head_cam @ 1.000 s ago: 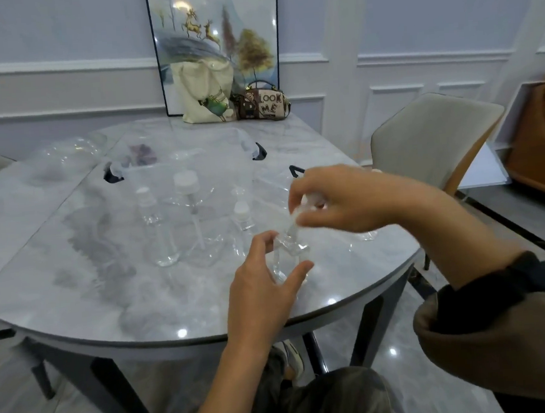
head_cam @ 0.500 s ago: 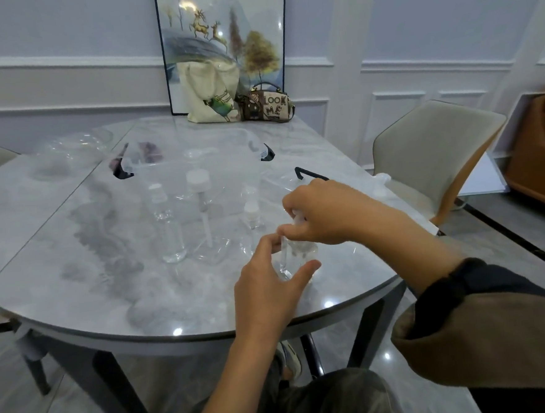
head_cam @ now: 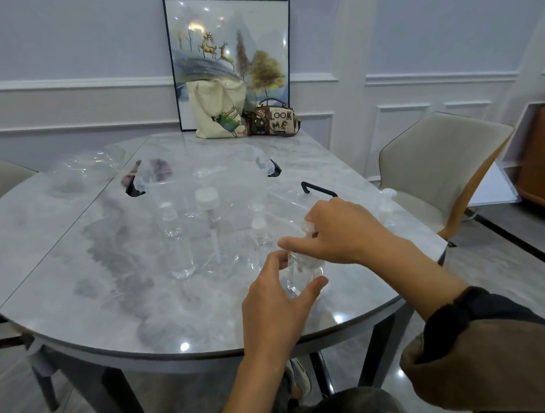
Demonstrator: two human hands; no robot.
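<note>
Bench: round grey marble top; the work sits near its front edge.
Clear box: see-through tub with black handles, well behind the bottles.
Left hand: thumb and fingers curled round the body of the small clear bottle, steadying it upright.
Right hand: fingers bunched over the bottle's top, pinching the white cap.
Other bottles: three clear ones with tops on stand to the left, apparently finished.
Small clear bottle: between both hands, near the bench's front edge.
White cap: on the neck; how well it is seated cannot be told. Probably only tightening and setting the bottle aside remain.
</note>
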